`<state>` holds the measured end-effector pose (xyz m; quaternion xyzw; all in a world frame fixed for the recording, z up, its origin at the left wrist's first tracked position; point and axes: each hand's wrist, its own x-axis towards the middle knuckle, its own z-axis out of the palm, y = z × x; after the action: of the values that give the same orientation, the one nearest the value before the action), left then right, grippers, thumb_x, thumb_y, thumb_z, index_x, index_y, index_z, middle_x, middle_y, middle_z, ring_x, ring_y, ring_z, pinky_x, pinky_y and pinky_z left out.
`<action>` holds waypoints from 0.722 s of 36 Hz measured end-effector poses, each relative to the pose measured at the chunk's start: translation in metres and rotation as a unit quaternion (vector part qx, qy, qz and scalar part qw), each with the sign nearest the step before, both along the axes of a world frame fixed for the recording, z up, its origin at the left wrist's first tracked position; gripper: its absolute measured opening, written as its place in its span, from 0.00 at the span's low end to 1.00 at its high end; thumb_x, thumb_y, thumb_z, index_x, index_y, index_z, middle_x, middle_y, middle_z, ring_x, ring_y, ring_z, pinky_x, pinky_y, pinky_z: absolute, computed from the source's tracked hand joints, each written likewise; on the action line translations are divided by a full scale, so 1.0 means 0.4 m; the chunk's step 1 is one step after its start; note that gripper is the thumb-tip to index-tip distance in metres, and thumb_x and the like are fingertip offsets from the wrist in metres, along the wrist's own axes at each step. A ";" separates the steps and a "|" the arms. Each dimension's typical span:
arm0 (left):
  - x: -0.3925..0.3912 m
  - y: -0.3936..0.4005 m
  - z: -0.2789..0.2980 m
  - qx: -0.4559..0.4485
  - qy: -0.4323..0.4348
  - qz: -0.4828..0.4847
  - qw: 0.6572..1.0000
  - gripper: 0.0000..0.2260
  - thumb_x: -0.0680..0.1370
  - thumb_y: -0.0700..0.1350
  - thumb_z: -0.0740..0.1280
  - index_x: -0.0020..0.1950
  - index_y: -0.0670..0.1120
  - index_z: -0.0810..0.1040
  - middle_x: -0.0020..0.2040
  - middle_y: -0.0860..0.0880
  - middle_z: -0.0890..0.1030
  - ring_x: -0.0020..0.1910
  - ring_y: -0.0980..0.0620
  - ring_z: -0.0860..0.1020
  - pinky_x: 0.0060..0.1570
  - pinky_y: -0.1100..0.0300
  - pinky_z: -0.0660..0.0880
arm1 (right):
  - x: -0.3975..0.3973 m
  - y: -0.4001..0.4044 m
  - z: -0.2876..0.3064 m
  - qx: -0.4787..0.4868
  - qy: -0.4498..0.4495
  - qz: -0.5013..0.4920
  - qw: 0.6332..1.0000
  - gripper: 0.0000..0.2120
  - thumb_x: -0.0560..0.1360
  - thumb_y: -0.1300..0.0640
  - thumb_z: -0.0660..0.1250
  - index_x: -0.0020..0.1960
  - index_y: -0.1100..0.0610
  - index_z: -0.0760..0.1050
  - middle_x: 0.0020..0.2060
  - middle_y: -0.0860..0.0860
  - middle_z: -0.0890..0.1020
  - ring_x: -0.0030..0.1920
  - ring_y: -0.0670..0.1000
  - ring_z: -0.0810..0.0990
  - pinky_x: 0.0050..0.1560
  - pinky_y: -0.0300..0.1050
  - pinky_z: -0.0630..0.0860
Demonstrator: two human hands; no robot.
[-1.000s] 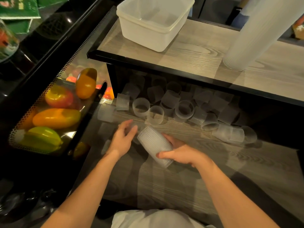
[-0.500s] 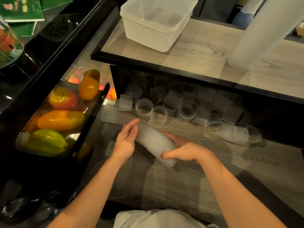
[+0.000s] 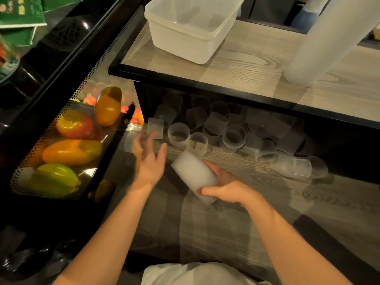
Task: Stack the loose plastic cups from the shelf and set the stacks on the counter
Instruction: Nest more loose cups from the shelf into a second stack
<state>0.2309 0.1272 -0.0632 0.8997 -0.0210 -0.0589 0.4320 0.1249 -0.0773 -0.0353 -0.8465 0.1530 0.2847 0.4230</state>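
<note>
The right hand point(image 3: 228, 188) grips a short tilted stack of ribbed translucent plastic cups point(image 3: 194, 177) above the wood-grain lower shelf point(image 3: 236, 223). The left hand point(image 3: 149, 159) hovers just beside it, fingers spread and holding nothing. Loose translucent cups point(image 3: 235, 135) lie scattered farther back on the shelf, beneath the wood-grain counter point(image 3: 242, 64) that carries a tall cup stack point(image 3: 324, 40).

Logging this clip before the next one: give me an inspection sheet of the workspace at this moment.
Surface: wood-grain lower shelf, counter above.
Job's things: loose cups strewn on the shelf; short stack; tall stack on the counter.
Clutter: white tub on the counter.
Grippers: right hand grips the short stack; left hand open, holding nothing.
Cables: nothing seen.
Surroundings: peppers in a lit case to the left.
</note>
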 end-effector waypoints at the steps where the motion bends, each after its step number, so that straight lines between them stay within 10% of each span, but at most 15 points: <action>1: 0.033 0.011 -0.013 0.066 -0.003 0.036 0.997 0.26 0.80 0.50 0.67 0.77 0.54 0.63 0.78 0.46 0.51 0.74 0.49 0.54 0.67 0.52 0.66 | -0.003 -0.001 0.002 0.006 -0.003 0.002 1.000 0.47 0.70 0.46 0.76 0.80 0.39 0.52 0.68 0.45 0.70 0.62 0.48 0.72 0.51 0.39 0.74; 5: 0.115 0.049 -0.069 0.274 0.010 -0.002 0.962 0.26 0.77 0.50 0.70 0.73 0.55 0.67 0.78 0.44 0.56 0.74 0.40 0.56 0.65 0.46 0.71 | -0.012 -0.002 0.002 0.029 -0.007 0.001 1.000 0.45 0.70 0.48 0.76 0.79 0.38 0.53 0.67 0.42 0.70 0.61 0.45 0.72 0.54 0.40 0.73; 12: 0.080 0.057 -0.060 0.293 -0.018 0.010 0.956 0.17 0.79 0.44 0.66 0.68 0.51 0.73 0.69 0.40 0.67 0.65 0.38 0.65 0.57 0.44 0.72 | -0.036 -0.024 0.000 0.066 -0.011 -0.025 0.997 0.41 0.71 0.51 0.76 0.77 0.39 0.58 0.61 0.37 0.73 0.56 0.38 0.74 0.54 0.34 0.72; 19: 0.002 0.064 -0.072 -0.059 0.132 0.025 0.989 0.07 0.84 0.42 0.58 0.57 0.50 0.74 0.54 0.45 0.80 0.42 0.52 0.79 0.40 0.59 0.77 | -0.040 -0.026 -0.017 0.066 -0.005 -0.034 0.997 0.43 0.71 0.49 0.77 0.79 0.41 0.57 0.63 0.41 0.73 0.61 0.45 0.73 0.55 0.37 0.72; 26: -0.050 0.027 -0.086 -0.226 0.260 0.025 0.938 0.09 0.84 0.45 0.59 0.62 0.53 0.75 0.61 0.47 0.78 0.58 0.49 0.79 0.51 0.56 0.79 | -0.029 -0.051 0.003 0.089 0.000 -0.025 0.996 0.40 0.73 0.51 0.76 0.78 0.41 0.58 0.64 0.41 0.72 0.62 0.43 0.72 0.53 0.33 0.69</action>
<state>0.2109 0.1381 -0.0976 0.7318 0.1020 -0.2730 0.6161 0.1132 -0.0977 -0.0341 -0.8015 0.1483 0.2869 0.5032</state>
